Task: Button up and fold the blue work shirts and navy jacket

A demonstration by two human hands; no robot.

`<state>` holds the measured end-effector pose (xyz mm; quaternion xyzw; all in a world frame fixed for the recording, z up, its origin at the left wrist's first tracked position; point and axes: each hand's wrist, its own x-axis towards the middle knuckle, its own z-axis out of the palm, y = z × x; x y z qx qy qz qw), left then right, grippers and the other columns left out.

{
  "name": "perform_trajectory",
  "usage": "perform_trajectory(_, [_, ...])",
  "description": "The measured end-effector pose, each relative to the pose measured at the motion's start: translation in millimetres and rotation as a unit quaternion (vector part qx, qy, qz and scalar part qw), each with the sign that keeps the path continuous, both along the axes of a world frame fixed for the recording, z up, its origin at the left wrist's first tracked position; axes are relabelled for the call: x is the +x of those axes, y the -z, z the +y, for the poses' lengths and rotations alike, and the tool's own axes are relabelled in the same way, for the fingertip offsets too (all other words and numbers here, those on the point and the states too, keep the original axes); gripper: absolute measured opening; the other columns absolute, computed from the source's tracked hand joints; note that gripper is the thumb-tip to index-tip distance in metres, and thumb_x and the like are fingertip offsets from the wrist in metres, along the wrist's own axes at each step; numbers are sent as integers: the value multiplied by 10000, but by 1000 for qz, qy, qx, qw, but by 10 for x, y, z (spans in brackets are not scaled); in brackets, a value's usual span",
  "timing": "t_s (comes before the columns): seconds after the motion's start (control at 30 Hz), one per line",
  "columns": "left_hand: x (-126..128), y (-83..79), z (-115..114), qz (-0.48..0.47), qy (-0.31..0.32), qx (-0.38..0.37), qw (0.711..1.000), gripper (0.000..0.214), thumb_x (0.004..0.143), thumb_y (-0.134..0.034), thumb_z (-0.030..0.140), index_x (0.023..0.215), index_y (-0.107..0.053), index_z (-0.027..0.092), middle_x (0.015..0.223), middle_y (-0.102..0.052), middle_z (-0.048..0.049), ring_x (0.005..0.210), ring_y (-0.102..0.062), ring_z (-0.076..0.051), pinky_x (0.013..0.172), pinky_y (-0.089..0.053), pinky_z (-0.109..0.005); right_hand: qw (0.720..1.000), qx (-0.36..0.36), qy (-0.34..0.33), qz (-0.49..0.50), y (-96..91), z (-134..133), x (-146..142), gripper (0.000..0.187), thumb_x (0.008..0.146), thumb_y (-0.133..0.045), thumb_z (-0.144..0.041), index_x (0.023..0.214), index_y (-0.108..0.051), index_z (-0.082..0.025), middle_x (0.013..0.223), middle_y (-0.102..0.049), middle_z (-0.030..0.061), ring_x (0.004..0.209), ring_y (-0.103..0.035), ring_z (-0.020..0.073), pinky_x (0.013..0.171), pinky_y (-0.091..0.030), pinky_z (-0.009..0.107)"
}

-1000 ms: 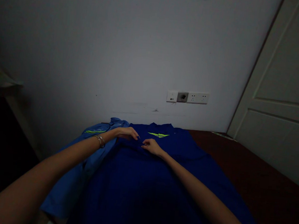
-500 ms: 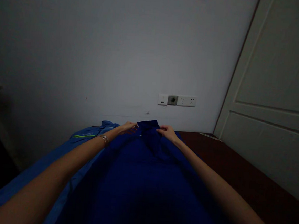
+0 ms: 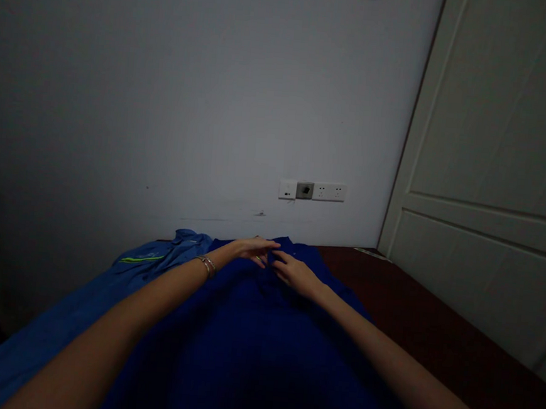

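Observation:
A dark blue shirt (image 3: 263,330) lies spread in front of me, its collar (image 3: 283,239) toward the wall. My left hand (image 3: 254,248), with bracelets at the wrist, reaches to the neck opening. Its fingers are bent and pinch at the fabric just below the collar. From the other side, my right hand (image 3: 296,273) holds the cloth at the same spot, thumb and fingers drawn together. The fingertips of both hands nearly meet. Dim light hides the exact bit of fabric between them.
A lighter blue garment (image 3: 155,264) with a yellow-green stripe lies to the left. Dark reddish-brown surface (image 3: 379,295) shows on the right. Behind are a pale wall (image 3: 215,99) and a socket panel (image 3: 328,192); a panelled door (image 3: 482,183) stands at right.
Both hands have come closer together at the shirt's neck; the left moved right. The collar, raised between them before, now sits lower and partly behind the hands. The view has turned slightly right.

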<state>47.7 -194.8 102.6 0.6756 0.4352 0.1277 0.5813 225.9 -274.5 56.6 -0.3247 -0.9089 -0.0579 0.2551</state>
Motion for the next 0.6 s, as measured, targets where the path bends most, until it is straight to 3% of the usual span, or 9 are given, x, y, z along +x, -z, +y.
perform_trajectory(0.17, [1, 40, -27, 23, -44, 0, 999, 105, 648, -608, 192, 708, -584, 109, 529, -534, 11, 511, -507, -104, 627, -474, -282, 999, -21, -41, 26, 75, -45, 44, 243, 854, -439, -315, 1008, -593, -205, 1272, -437, 91, 1153, -430, 218, 959, -361, 357])
perform_trajectory(0.27, [-5, 34, -49, -6, -51, -17, 999, 86, 621, -584, 135, 702, -577, 109, 547, -554, 9, 520, -524, -102, 614, -474, -267, 988, -52, -25, 143, 155, -4, 76, 227, 859, -422, -330, 920, -596, -198, 1193, -475, 87, 1083, -481, 194, 941, -378, 343])
perform_trajectory(0.33, [7, 15, -60, -24, -42, -31, 998, 106, 613, -587, 139, 715, -574, 117, 578, -574, 7, 524, -532, -101, 593, -471, -256, 964, -75, 24, 254, 242, 57, 85, 215, 834, -456, -359, 907, -568, -190, 1135, -484, 94, 1045, -495, 204, 910, -404, 363])
perform_trajectory(0.4, [35, -10, -64, -29, -34, -34, 998, 101, 611, -586, 141, 708, -561, 130, 573, -573, 19, 503, -525, -93, 566, -466, -245, 918, -132, 80, 364, 343, 133, 85, 318, 766, -542, -408, 996, -517, -189, 1137, -470, 104, 1008, -511, 224, 859, -440, 388])
perform_trajectory(0.47, [81, -34, -62, -29, -24, -35, 999, 101, 606, -584, 129, 698, -541, 140, 557, -562, 35, 489, -522, -87, 553, -467, -238, 851, -243, 110, 453, 429, 204, 87, 549, 687, -622, -434, 1141, -424, -199, 1189, -439, 120, 951, -543, 231, 778, -484, 397])
perform_trajectory(0.6, [194, -73, -38, -18, 7, -48, 999, 150, 589, -610, 111, 704, -522, 150, 559, -557, 49, 494, -536, -94, 549, -475, -247, 697, -465, 64, 542, 480, 291, 144, 814, 628, -688, -397, 1300, -253, -250, 1199, -468, 124, 879, -583, 213, 692, -517, 385])
